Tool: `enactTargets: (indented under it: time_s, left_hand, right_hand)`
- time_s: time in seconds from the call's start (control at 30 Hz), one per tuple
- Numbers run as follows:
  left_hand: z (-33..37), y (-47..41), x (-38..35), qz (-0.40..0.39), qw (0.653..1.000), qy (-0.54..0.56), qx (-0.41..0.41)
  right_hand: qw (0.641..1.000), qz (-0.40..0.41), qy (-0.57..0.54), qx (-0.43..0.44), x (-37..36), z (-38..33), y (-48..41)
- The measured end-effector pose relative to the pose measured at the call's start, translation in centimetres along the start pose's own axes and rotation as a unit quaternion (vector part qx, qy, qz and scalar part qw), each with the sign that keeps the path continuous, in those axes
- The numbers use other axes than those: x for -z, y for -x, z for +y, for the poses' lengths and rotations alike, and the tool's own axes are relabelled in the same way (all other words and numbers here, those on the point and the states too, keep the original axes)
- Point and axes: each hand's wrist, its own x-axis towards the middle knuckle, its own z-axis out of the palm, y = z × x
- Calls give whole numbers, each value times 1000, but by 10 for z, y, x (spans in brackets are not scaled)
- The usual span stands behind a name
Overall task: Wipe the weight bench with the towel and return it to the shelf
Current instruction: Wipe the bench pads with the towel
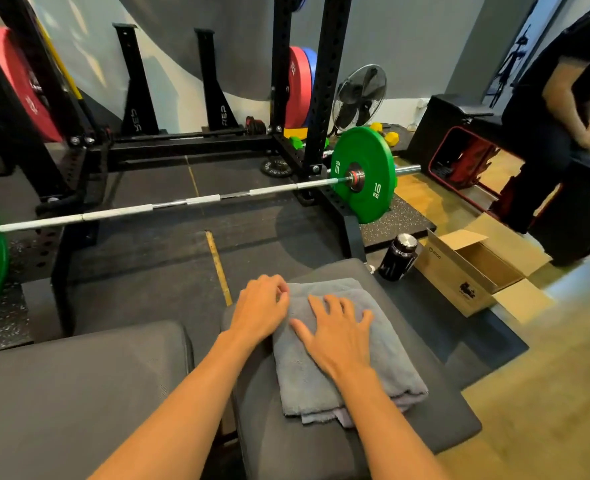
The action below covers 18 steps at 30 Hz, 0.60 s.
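one towel (304,379) (folded): left hand (259,306) pinches, right hand (338,337) presses.

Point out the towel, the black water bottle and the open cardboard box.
towel (307,386), head view: bare folded cloth near its lower left.
black water bottle (396,263), head view: dark body under the silver cap.
cardboard box (452,278), head view: its outer side wall.

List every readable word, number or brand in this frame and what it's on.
"10 KG": green plate.
"REP": black stand, printed sideways.
Too blurred to read: lettering on the cardboard box, the red plate and the small floor plate.
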Motion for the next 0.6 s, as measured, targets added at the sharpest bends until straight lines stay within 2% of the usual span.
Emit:
enactTargets:
  time_s: [0.13,0.3,0.43,0.6]
  left_hand:
    - [-21,-16,-19,-11,999,-39,16]
    - [-26,-29,-34,28,998,5,51]
    - [-39,-39,-39,34,989,105,102]
    - [-45,-43,-44,53,977,155,139]
  right_hand:
    - [994,99,32,36,-7,11,16]
    - [990,129,46,27,-19,17,29]
    - [986,160,29,40,-26,-6,-47]
    - [987,135,30,79,-28,-30,-144]
